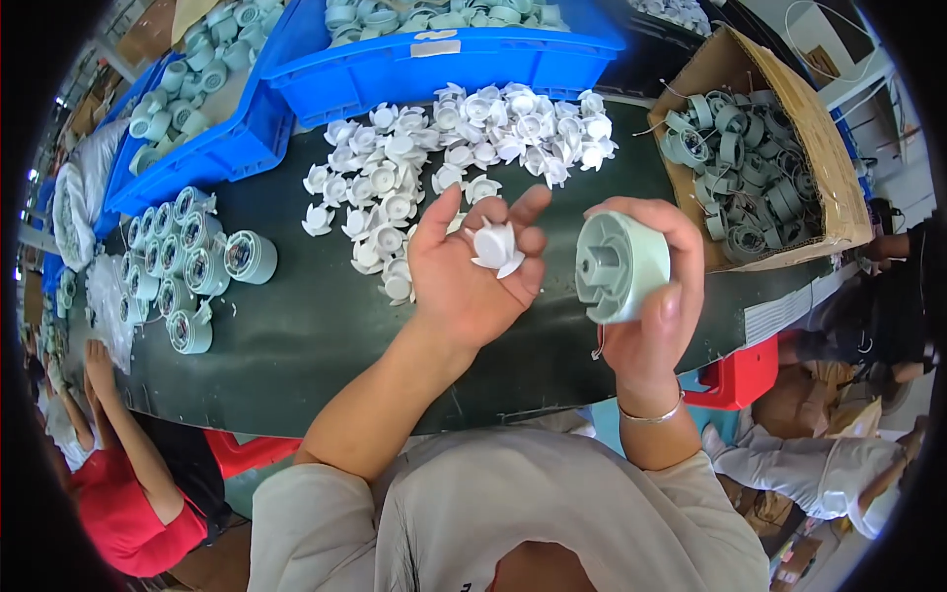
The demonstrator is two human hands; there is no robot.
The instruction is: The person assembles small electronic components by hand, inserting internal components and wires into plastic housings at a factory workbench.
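My left hand (464,286) is turned palm up over the table, its fingers partly curled around a small white fan impeller (496,248). To its right, my right hand (659,340) grips a pale green round plastic housing (623,266) by its side wall. The housing's hollow face, with a central post, is turned to the left. A short thin wire hangs below it. Beyond my hands lies a loose heap of similar white impellers (380,187) on the dark green table (326,340).
Several round green assembled units (202,266) stand at the left. Blue bins (444,69) of pale green parts line the back. A cardboard box (838,187) of wired grey-green units sits at the right. A person in red (138,503) is at the lower left; red stools (735,380) flank me.
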